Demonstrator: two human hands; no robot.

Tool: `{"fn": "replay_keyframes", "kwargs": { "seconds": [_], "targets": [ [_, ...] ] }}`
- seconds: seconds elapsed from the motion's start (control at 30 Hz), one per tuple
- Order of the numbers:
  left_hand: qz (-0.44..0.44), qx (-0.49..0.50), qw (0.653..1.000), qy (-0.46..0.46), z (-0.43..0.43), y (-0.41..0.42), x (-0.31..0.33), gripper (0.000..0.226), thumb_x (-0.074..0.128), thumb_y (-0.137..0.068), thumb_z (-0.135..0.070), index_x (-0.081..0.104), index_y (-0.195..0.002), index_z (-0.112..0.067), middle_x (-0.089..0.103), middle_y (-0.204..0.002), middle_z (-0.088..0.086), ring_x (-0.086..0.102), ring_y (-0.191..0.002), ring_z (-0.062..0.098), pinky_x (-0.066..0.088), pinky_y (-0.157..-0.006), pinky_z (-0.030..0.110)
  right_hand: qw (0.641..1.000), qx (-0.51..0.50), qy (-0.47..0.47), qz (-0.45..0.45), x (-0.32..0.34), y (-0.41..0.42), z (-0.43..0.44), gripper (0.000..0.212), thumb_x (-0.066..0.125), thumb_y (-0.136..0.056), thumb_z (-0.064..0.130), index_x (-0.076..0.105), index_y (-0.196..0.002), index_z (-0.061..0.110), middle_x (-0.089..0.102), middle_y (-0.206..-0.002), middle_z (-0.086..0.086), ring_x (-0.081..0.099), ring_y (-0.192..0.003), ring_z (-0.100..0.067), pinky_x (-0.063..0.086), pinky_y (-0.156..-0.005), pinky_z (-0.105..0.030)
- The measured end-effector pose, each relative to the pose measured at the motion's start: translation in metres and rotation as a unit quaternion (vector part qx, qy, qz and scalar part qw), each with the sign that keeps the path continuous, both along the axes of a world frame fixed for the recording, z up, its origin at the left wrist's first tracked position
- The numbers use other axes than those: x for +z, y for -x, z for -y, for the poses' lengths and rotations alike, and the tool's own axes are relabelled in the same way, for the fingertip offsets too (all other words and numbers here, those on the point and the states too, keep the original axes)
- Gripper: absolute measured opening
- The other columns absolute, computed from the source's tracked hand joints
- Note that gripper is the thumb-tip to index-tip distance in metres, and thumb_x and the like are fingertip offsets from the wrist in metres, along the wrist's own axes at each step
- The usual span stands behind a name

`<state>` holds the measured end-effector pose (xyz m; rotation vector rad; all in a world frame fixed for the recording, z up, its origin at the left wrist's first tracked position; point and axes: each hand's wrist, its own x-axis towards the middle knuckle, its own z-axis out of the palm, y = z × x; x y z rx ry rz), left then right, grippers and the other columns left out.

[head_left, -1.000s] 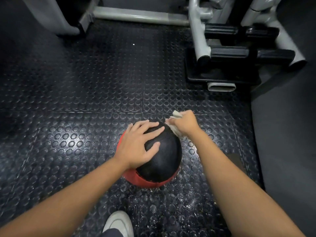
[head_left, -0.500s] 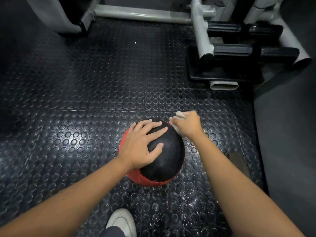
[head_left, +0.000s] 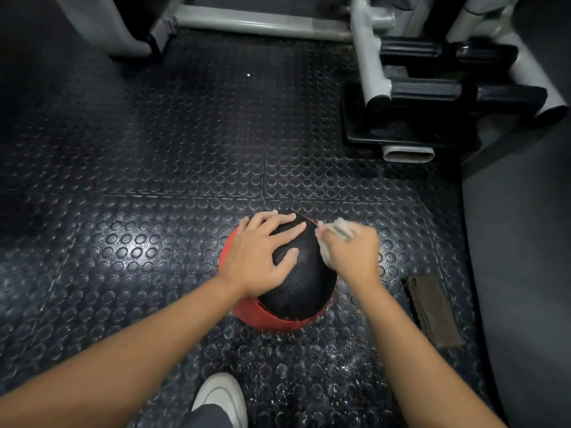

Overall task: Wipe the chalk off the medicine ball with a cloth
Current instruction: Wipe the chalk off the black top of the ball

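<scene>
One medicine ball (head_left: 296,282), black over red, sits on the studded floor (head_left: 185,149). One cloth (head_left: 338,228) is bunched in the curled right grip (head_left: 352,254), against the ball's right side. The left grip (head_left: 262,257), fingers spread flat, rests on top and holds nothing.

Right hand (head_left: 353,256) hides most of blurred cloth (head_left: 339,227).

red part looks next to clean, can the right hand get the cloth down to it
Probably yes: the right hand grips the cloth at the right of the medicine ball, and its red panel below lies bare; the left hand rests higher up.
</scene>
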<state>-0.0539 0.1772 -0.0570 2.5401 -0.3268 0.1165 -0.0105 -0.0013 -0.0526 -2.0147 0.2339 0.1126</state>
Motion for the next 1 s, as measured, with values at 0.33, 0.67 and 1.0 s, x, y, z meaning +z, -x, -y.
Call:
{"fn": "replay_keyframes", "kwargs": {
  "seconds": [0.33, 0.67, 1.0],
  "targets": [
    [-0.008, -0.018, 0.999, -0.032, -0.017, 0.002, 0.001, 0.066, 0.033, -0.089, -0.072, 0.033, -0.148, -0.042, 0.032, -0.155, -0.004, 0.025, -0.143, 0.023, 0.018, -0.112, 0.067, 0.993, -0.025, -0.056, -0.100, -0.026, -0.024, 0.014, 0.042, 0.077, -0.080, 0.012, 0.048, -0.051, 0.016, 0.047, -0.050, 0.004, 0.043, -0.052, -0.013, 0.034, -0.050, -0.023],
    [-0.153, 0.223, 0.962, 0.042, -0.014, 0.020, 0.012, 0.122, 0.055, -0.056, -0.088, 0.010, -0.154, -0.031, 0.025, -0.146, -0.006, 0.024, -0.137, 0.017, 0.033, -0.108, 0.043, 0.987, -0.127, -0.095, -0.024, -0.002, 0.060, 0.022, 0.022, 0.076, -0.081, 0.010, 0.064, -0.063, 0.014, 0.064, -0.058, 0.011, 0.060, -0.061, -0.005, 0.045, -0.052, -0.012],
    [-0.159, 0.104, 0.980, 0.050, -0.021, 0.013, 0.013, 0.112, 0.054, -0.053, -0.086, 0.030, -0.148, -0.032, 0.027, -0.140, -0.019, 0.022, -0.133, 0.005, 0.025, -0.108, 0.030, 0.994, -0.004, 0.069, 0.082, -0.004, 0.019, -0.002, 0.019, 0.075, -0.080, 0.019, 0.068, -0.063, 0.015, 0.060, -0.064, -0.003, 0.055, -0.061, -0.017, 0.043, -0.059, -0.031]
  ]
}}
